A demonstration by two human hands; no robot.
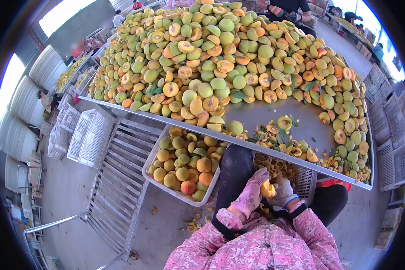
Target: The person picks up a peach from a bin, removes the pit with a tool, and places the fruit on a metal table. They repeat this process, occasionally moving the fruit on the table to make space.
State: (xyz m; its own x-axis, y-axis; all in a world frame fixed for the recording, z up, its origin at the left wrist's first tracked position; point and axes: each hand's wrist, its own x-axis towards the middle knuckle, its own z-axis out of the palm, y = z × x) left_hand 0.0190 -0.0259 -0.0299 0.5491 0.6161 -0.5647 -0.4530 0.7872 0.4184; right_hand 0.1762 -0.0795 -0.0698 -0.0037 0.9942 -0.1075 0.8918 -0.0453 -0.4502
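Note:
My left hand (251,194), in a pink patterned glove, is closed around a yellow peach piece (268,189) above my lap. Against the other side of that piece is my right hand (283,192), in a white knit glove with its fingers curled; whatever it may hold is hidden. Just beyond my hands, between my knees, a crate (307,183) contains peach scraps (276,167). To the left of my leg stands a white tub (149,173) of mostly whole peaches (182,174).
A metal table (274,118) ahead bears a large heap of whole and halved peaches (202,67), with scraps and leaves near its edge. A slatted metal rack (121,157) and white crates (91,137) stand left. Another person (290,9) works across the table.

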